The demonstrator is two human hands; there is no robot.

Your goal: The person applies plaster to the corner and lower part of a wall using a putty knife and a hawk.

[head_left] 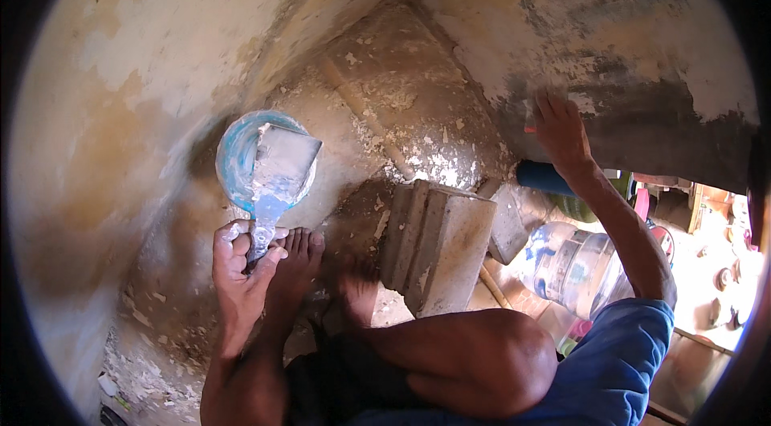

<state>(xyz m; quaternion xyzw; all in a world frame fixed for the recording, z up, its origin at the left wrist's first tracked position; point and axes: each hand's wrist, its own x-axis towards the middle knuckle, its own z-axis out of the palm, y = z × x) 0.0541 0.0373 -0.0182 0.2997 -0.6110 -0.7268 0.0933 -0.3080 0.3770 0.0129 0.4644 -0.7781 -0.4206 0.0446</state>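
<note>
Left hand (pixel 241 265) fisted on scraper (pixel 277 173) | right hand (pixel 560 130) grip on wall (pixel 626 40) unclear

Two grey concrete blocks (pixel 438 245) lean together on the flake-strewn floor (pixel 377 105). A large clear water jug (pixel 572 265) lies on its side to their right, near a blue cylinder (pixel 544 177). Peeling plaster walls (pixel 161 32) enclose the corner.

A home under repair: peeling plaster walls (pixel 161 48), stacked concrete blocks (pixel 438 245).
</note>
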